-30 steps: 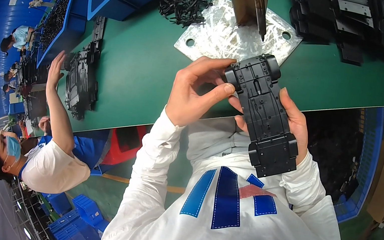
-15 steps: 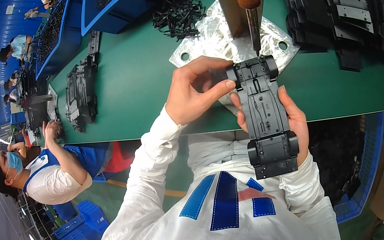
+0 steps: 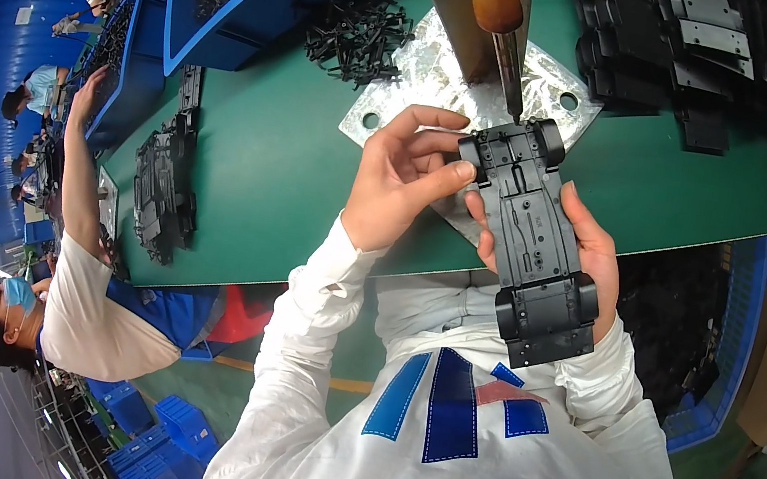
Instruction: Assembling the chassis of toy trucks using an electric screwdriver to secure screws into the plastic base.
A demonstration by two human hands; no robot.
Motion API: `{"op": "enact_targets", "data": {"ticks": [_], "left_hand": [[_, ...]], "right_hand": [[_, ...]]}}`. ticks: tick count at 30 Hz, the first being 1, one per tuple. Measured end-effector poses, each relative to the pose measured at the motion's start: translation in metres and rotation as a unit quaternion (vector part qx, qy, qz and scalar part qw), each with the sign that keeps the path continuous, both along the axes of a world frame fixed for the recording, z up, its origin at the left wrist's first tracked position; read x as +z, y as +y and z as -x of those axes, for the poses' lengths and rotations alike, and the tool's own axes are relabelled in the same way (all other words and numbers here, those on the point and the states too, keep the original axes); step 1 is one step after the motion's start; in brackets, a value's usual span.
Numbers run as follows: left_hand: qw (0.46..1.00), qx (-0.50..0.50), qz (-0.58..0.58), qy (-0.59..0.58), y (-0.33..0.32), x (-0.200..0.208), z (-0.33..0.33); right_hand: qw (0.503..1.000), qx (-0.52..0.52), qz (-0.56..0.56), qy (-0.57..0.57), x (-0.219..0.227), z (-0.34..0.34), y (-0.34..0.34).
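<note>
A black plastic toy-car chassis [image 3: 532, 229] lies tilted between my hands, its far end just under the metal tip of a tool with an amber handle [image 3: 497, 0]. My right hand [image 3: 596, 255] grips the chassis around its near half, thumb on the right edge, fingertips showing on the left. My left hand [image 3: 391, 185] is closed at the far left corner, thumb against the wheel arch; its fingertips are partly hidden behind the part. Whether the tip touches the chassis, I cannot tell. Beneath the tool is a shiny metal plate [image 3: 380, 107] with round holes.
Small black clips lie in a pile [image 3: 356, 37] beside a blue bin [image 3: 235, 34] full of similar pieces. More black chassis parts are stacked at the far right [image 3: 676, 65] and left [image 3: 159, 187] of the green table [image 3: 267, 149]. A co-worker [image 3: 111, 321] sits at left.
My hands and the chassis have shifted slightly right and nearer in the picture. At left, the co-worker's arm has stretched out toward a blue bin.
</note>
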State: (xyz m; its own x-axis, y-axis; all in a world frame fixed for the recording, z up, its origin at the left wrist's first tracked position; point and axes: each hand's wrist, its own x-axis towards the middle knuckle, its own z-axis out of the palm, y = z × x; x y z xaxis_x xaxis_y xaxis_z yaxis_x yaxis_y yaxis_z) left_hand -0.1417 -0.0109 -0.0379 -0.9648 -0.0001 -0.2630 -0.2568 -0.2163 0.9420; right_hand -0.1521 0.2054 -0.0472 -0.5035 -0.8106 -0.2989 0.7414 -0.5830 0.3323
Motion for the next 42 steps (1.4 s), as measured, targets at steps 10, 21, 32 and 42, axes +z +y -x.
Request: {"op": "enact_targets", "data": {"ticks": [10,21,32,42], "left_hand": [[0.998,0.022,-0.061,-0.006,0.007,-0.005,0.004],[0.996,0.035,-0.082,0.009,0.019,-0.008,0.012],[0.995,0.031,-0.092,0.02,0.022,-0.006,0.014],[0.996,0.045,-0.07,0.03,0.024,-0.006,0.014]], "right_hand": [[0.999,-0.019,-0.037,0.011,0.001,0.002,0.005],[0.996,-0.046,-0.071,0.002,0.014,0.007,0.01],[0.995,-0.048,-0.087,-0.002,0.019,0.009,0.013],[0.995,-0.058,-0.075,-0.018,0.027,0.009,0.011]]}}
